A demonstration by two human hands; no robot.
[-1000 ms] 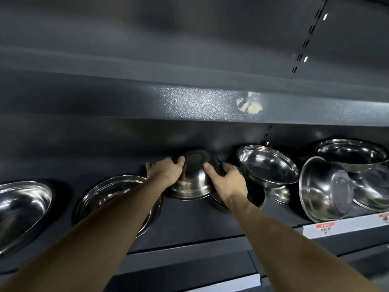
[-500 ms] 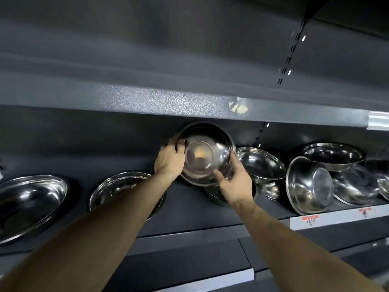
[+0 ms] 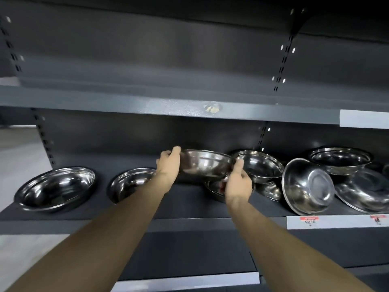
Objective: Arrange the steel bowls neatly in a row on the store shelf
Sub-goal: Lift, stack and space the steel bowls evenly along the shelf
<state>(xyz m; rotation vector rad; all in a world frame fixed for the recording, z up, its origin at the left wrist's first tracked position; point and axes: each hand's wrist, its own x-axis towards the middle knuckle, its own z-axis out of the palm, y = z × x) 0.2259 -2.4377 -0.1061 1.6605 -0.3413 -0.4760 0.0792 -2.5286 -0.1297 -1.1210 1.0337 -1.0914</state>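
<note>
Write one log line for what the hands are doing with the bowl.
left hand grips held bowl | right hand grips rim | bowl upright above shelf

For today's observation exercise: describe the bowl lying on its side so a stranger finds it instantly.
Start at the bowl shelf and look right of the right hand. The tipped bowl stands on its rim. Unlike its neighbours, its flat base faces you.

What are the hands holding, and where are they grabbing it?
Both hands hold one shiny round steel bowl, open side up, above the shelf. The left hand grips its left rim; the right hand grips its right rim.
</note>
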